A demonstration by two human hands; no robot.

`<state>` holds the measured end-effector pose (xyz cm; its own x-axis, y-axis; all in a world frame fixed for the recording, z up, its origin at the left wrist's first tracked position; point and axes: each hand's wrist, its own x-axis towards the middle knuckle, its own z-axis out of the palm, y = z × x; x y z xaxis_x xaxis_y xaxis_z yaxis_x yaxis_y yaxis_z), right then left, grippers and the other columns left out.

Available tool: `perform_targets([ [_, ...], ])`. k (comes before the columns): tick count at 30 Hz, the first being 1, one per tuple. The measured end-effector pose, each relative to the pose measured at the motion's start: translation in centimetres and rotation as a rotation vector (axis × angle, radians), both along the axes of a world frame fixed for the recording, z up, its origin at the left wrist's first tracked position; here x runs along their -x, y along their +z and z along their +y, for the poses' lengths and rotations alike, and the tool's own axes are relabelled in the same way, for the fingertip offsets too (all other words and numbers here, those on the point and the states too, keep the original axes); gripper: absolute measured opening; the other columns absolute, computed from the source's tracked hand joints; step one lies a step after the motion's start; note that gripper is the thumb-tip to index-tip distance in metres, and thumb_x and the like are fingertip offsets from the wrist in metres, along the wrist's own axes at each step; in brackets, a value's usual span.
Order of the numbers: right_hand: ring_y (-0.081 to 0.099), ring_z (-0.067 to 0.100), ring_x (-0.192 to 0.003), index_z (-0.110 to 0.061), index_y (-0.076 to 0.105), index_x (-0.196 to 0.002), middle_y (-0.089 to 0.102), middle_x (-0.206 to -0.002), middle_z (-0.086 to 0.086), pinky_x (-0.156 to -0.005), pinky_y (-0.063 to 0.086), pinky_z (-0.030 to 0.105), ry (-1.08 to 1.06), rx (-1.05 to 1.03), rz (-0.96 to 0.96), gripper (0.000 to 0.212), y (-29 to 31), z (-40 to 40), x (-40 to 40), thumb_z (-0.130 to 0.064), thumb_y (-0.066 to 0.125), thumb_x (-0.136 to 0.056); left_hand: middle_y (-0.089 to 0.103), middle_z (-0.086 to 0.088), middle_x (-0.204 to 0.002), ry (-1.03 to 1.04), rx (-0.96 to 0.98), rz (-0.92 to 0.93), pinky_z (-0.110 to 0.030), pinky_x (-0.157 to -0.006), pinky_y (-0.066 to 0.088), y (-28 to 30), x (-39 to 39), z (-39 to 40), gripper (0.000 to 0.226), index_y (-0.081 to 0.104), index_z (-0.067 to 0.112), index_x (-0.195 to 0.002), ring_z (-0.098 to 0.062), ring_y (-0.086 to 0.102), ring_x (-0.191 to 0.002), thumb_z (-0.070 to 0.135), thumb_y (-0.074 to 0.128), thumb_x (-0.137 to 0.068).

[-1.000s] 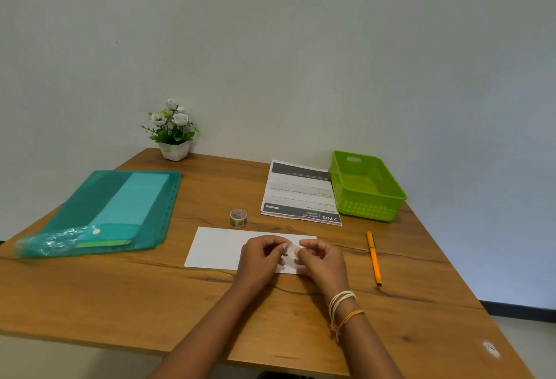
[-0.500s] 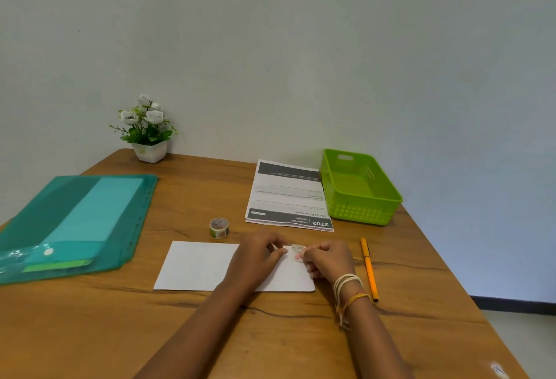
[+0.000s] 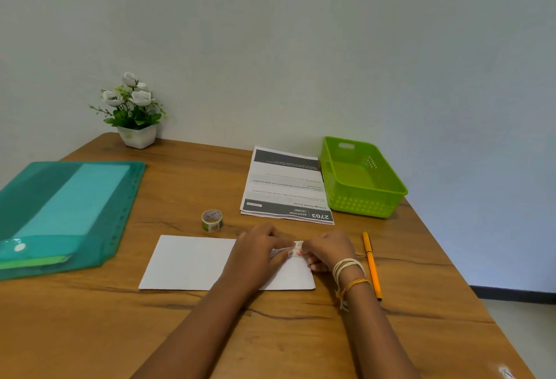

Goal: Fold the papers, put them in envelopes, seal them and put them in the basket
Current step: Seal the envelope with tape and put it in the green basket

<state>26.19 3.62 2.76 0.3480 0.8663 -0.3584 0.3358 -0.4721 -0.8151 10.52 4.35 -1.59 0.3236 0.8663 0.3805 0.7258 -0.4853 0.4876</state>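
A white envelope (image 3: 192, 262) lies flat on the wooden table in front of me. My left hand (image 3: 255, 253) rests on its right half, fingers pinched at a small patterned piece of tape (image 3: 298, 246) near the envelope's right end. My right hand (image 3: 326, 250) pinches the same piece from the other side. A roll of patterned tape (image 3: 212, 220) stands just beyond the envelope. Printed papers (image 3: 285, 187) lie further back. The green basket (image 3: 388, 189) stands at the back right with nothing visible inside.
A teal plastic folder (image 3: 60, 210) with sheets lies at the left. An orange pen (image 3: 372, 264) lies right of my right wrist. A small white pot of white flowers (image 3: 132, 113) stands at the far left corner, against the wall. The table's right edge drops to the floor.
The view has shifted, so everything sits further right and lower in frame. My hands stay together on the envelope's right end, and the small tape piece now shows between the fingertips.
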Motion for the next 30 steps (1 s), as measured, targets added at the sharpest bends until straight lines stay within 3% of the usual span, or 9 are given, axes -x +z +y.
perform_targets([
  [4, 0.054, 0.02, -0.039, -0.004, 0.059, -0.054, 0.059, -0.048, 0.011, -0.047, 0.053, 0.026, -0.008, -0.033, -0.01, 0.019, -0.6, 0.0, 0.2, 0.0, 0.071, -0.068, 0.059, 0.01, -0.098, 0.119, 0.089, -0.016, -0.03, -0.082, 0.039, 0.4, -1.2, 0.5, 0.029, 0.073, 0.034, -0.104, -0.008, 0.049, -0.095, 0.052, 0.059, -0.087],
  [8, 0.061, 0.02, -0.043, 0.0, 0.067, -0.071, 0.067, -0.06, 0.017, -0.052, 0.059, 0.032, -0.012, -0.072, -0.057, 0.007, -0.8, -0.3, 0.4, -0.006, 0.071, -0.07, 0.061, 0.012, -0.1, 0.158, 0.075, 0.012, -0.028, -0.081, 0.038, 0.2, -1.5, 0.4, 0.031, 0.073, 0.04, -0.102, -0.007, 0.049, -0.095, 0.06, 0.059, -0.083],
  [13, 0.06, 0.018, -0.04, -0.011, 0.058, -0.076, 0.065, -0.055, 0.011, -0.05, 0.058, 0.033, -0.095, -0.181, -0.036, 0.013, -1.5, -1.6, 0.6, -0.005, 0.069, -0.075, 0.06, 0.012, -0.106, 0.159, 0.075, 0.025, -0.028, -0.083, 0.04, 0.0, -1.2, 0.1, 0.037, 0.071, 0.042, -0.106, -0.007, 0.048, -0.1, 0.065, 0.055, -0.082],
  [15, 0.065, 0.019, -0.051, -0.017, 0.062, -0.073, 0.067, -0.059, 0.004, -0.058, 0.059, 0.036, -0.083, -0.282, -0.228, 0.009, -2.2, -2.0, 0.6, -0.011, 0.067, -0.077, 0.06, 0.013, -0.107, 0.156, 0.076, 0.044, -0.027, -0.083, 0.039, 0.0, -1.2, 0.0, 0.038, 0.069, 0.042, -0.109, -0.007, 0.047, -0.102, 0.065, 0.056, -0.081],
  [17, 0.064, 0.018, -0.068, -0.023, 0.066, -0.073, 0.067, -0.069, -0.003, -0.065, 0.054, 0.031, -0.005, -0.379, -0.441, 0.009, -2.5, -2.5, 0.5, -0.015, 0.064, -0.079, 0.06, 0.013, -0.107, 0.152, 0.074, 0.051, -0.028, -0.083, 0.04, 0.1, -1.2, -0.1, 0.041, 0.068, 0.043, -0.111, -0.007, 0.047, -0.102, 0.066, 0.056, -0.08],
  [21, 0.056, 0.014, -0.088, -0.031, 0.071, -0.103, 0.054, -0.092, -0.005, -0.071, 0.049, 0.033, 0.22, -0.466, -0.65, 0.02, -3.1, -3.1, 0.6, -0.028, 0.058, -0.088, 0.058, 0.011, -0.104, 0.151, 0.056, 0.076, -0.03, -0.083, 0.041, 0.3, -1.1, -0.4, 0.043, 0.068, 0.043, -0.113, -0.009, 0.048, -0.102, 0.066, 0.053, -0.079],
  [26, 0.047, 0.018, -0.1, -0.033, 0.062, -0.123, 0.052, -0.106, -0.003, -0.08, 0.044, 0.031, 0.331, -0.494, -0.882, 0.034, -4.4, -3.9, 0.3, -0.026, 0.047, -0.093, 0.055, 0.01, -0.109, 0.15, 0.043, 0.128, -0.028, -0.082, 0.036, 0.4, -1.1, -0.6, 0.043, 0.065, 0.043, -0.117, -0.01, 0.046, -0.105, 0.064, 0.051, -0.083],
  [30, 0.052, 0.021, -0.092, -0.029, 0.062, -0.122, 0.058, -0.109, -0.004, -0.071, 0.048, 0.033, 0.291, -0.497, -1.02, 0.048, -5.2, -4.8, 0.7, -0.032, 0.031, -0.085, 0.052, 0.01, -0.11, 0.165, -0.019, 0.22, -0.029, -0.084, 0.036, 0.0, -1.1, -0.9, 0.047, 0.061, 0.042, -0.123, -0.01, 0.044, -0.104, 0.066, 0.042, -0.087],
])
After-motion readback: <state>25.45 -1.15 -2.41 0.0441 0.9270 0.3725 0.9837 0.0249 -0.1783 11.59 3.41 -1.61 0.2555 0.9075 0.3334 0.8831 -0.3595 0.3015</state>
